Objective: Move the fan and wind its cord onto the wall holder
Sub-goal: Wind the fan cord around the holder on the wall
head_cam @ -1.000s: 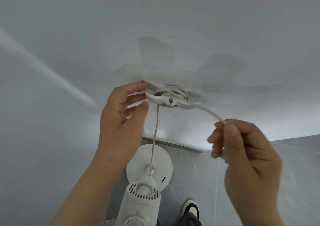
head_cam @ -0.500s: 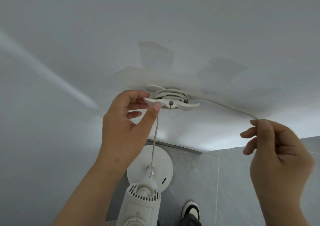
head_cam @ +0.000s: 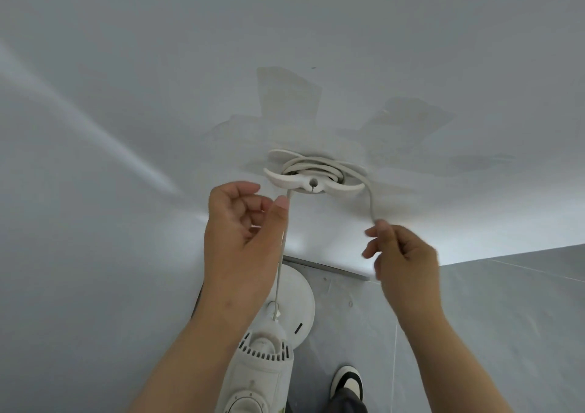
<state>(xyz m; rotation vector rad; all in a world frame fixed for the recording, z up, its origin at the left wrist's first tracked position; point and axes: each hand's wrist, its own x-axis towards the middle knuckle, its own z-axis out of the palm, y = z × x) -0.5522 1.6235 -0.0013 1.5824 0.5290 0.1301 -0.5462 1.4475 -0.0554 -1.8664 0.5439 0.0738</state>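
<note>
The right hand (head_cam: 403, 256) pinches the free run of the cord (head_cam: 371, 202) between thumb and fingertips, at four o'clock from the wall holder (head_cam: 311, 184). The left hand (head_cam: 242, 229) hangs loosely curled and gripping nothing, at seven o'clock from the holder, its thumb just beside the cord's hanging stretch. Several loops of cord lie wound around the holder on the white wall (head_cam: 126, 96). The fan (head_cam: 259, 368) stands below at six o'clock, a shoe (head_cam: 346, 381) beside it on the grey floor (head_cam: 490, 317).
</note>
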